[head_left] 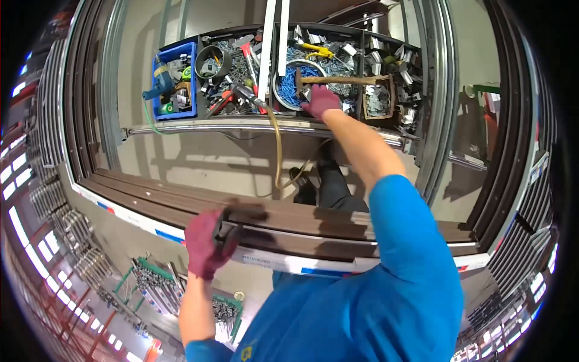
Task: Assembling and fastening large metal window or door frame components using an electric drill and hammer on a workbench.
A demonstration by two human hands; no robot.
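My right hand point(322, 101), in a maroon glove, reaches over the near right rim of a round white tub point(275, 90) of blue screw-like pieces point(288, 90). Its thumb and fingers look apart, next to a small silvery piece point(306, 93). Just beyond the fingers, a wooden-handled hammer point(344, 79) lies across the tub's right side. My left hand point(205, 244), also gloved, is closed around a dark tool point(227, 232) above the near brown frame rail point(289, 223). Motion blurs this tool, so its kind is unclear.
Around the tub, a black divided tray point(241, 114) holds metal fittings, yellow-handled pliers point(318, 50) and red-handled tools. A blue bin point(194, 111) with a teal power tool point(159, 81) stands left. Two white strips point(282, 36) cross the tray. A yellowish hose point(277, 142) hangs in front.
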